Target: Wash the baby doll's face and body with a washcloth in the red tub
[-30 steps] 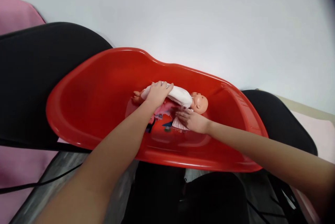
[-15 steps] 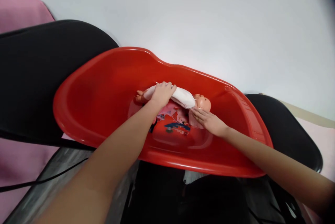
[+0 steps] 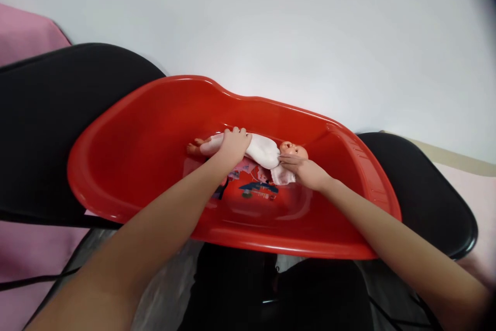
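The doll [image 3: 265,153] in white clothing lies on the bottom of the red tub [image 3: 124,171], head to the right. My left hand [image 3: 236,145] clasps its middle, fingers curled over the body. My right hand [image 3: 306,171] reaches its neck, fingers straight and together, over a pale cloth [image 3: 282,176]; I cannot tell whether I pinch it. Black chairs [image 3: 418,191] flank the tub.

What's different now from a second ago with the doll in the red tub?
The right hand has moved right along the doll toward its head, and the doll's face has turned more toward the camera. The left hand stays on its white-clothed body.
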`<state>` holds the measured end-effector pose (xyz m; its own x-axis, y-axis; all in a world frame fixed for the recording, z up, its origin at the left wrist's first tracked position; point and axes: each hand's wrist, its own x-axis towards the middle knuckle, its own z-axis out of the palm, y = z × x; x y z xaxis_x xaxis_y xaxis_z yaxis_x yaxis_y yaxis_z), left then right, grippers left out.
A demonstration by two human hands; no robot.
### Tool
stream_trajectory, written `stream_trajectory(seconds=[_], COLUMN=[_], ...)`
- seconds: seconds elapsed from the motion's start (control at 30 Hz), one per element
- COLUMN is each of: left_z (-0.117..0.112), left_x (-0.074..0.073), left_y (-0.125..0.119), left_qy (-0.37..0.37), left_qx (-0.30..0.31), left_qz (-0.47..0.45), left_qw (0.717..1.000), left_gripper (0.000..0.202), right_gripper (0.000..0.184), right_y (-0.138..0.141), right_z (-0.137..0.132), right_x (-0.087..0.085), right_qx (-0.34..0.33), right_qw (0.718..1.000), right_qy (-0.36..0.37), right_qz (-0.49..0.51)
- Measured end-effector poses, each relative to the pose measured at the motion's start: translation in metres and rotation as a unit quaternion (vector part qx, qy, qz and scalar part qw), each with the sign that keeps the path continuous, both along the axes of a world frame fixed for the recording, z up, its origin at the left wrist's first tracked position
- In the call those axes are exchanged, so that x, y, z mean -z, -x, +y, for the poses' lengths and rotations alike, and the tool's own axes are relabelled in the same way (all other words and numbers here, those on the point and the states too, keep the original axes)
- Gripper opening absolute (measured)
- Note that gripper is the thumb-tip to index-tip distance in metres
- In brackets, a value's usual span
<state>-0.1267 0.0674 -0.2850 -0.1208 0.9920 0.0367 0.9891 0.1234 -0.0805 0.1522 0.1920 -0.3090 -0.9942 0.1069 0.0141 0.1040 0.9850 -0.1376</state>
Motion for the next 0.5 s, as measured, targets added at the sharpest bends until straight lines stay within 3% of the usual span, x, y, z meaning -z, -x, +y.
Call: stream_trajectory(seconds=[0.1,0.2,0.37,0.5], left_z=[-0.004,-0.007,-0.008,-0.004], left_x=[0.0,0.002,0.009,0.02], left_y=[-0.003,-0.007,-0.015,-0.016], left_qy=[0.005,0.029,0.119,0.153], left_qx=[0.014,0.031,0.058,0.054], left_qz=[0.015,0.025,0.004,0.002], left_qw=[1.0,0.999,0.991,0.987], left_gripper=[0.032,0.031,0.03,0.032], right_gripper=[0.053,0.042,0.027,0.029], right_y=[0.007,0.013,0.011,0.009], right_z=[-0.004,-0.013,-0.022,-0.018], right_x=[-0.007,-0.02,-0.043,-0.048], right_qx=[0.014,0.049,0.265,0.361], right_qw=[0.998,0.995,0.952,0.92], right_qy=[-0.005,-0.027,-0.032,0.03], right_qz=[0.058,0.085,0.148,0.152])
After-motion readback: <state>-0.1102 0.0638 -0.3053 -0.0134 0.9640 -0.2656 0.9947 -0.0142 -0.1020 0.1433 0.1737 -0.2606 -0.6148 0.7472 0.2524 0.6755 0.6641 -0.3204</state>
